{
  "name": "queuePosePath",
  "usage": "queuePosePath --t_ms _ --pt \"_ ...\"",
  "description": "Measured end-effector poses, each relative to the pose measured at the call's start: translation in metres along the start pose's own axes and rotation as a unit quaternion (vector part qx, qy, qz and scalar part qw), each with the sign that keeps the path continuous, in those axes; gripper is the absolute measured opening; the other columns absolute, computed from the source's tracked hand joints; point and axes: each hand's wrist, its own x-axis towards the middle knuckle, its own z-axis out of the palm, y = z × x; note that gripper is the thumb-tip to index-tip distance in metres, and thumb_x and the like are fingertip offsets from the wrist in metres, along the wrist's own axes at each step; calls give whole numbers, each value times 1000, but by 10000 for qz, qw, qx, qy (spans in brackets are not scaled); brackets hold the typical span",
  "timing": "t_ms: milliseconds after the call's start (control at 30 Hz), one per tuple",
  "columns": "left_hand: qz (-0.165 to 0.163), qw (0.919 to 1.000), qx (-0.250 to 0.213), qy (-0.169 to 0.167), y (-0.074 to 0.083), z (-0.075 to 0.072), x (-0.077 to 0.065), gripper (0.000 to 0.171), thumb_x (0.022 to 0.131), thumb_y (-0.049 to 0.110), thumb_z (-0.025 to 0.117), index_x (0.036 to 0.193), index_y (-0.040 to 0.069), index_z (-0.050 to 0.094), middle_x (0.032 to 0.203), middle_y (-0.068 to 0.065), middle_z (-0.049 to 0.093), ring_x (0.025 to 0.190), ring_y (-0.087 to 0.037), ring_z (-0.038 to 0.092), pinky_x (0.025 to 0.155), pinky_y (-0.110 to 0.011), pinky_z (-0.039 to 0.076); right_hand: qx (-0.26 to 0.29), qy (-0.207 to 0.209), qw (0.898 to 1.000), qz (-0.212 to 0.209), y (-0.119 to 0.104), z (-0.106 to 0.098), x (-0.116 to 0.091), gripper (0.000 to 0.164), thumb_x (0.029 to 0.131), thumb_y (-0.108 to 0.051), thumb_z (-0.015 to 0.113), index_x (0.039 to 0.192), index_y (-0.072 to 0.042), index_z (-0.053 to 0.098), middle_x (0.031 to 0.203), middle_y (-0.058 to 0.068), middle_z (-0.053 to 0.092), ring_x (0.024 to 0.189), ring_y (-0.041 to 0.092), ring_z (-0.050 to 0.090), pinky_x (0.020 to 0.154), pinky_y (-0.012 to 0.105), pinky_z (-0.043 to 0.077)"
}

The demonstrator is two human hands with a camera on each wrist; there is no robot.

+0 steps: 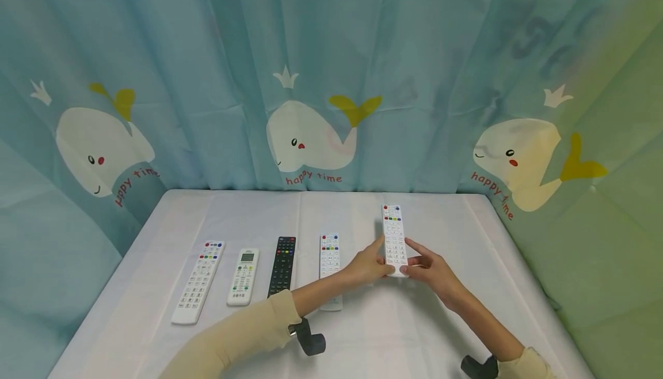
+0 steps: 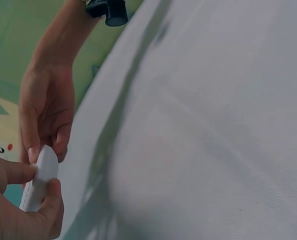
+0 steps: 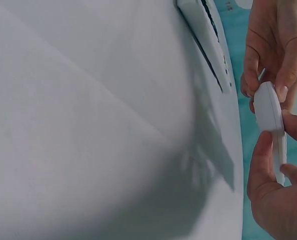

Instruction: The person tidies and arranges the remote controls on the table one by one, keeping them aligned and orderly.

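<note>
A white remote control (image 1: 395,241) with red, blue and other coloured buttons is held up off the table, its button side facing the head camera. My left hand (image 1: 369,264) grips its left edge near the lower end, thumb on the front. On the opposite edge my right hand (image 1: 432,272) pinches the lower corner between thumb and fingers. Both wrist views catch the remote edge-on: in the left wrist view its white end (image 2: 47,167) sits between the two hands, and in the right wrist view its pale back (image 3: 267,107) shows.
Left of the hands, a row lies on the white-covered table (image 1: 414,339): a white remote (image 1: 198,281), a white air-conditioner remote (image 1: 243,276), a black remote (image 1: 282,264) and another white remote (image 1: 330,255), partly under my left forearm. A whale-print curtain (image 1: 233,80) hangs behind the table.
</note>
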Motion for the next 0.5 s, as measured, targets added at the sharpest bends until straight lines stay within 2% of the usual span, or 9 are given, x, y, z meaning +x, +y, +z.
queuePosePath --t_ms 333,500 --pt "209 9991 357 90 -15 1 -20 88 89 4 73 157 -2 18 72 -1 61 61 -12 56 53 -21 40 30 -119 9999 -42 10 16 -9 77 87 -10 76 154 -11 39 101 13 59 92 24 58 78 28 53" --pt "301 9988 364 141 -23 4 -30 87 88 4 73 156 -5 19 71 -2 59 59 -12 53 52 -21 39 -14 -194 9998 5 13 24 -16 78 86 -11 76 154 -10 39 102 12 58 91 23 56 78 28 53"
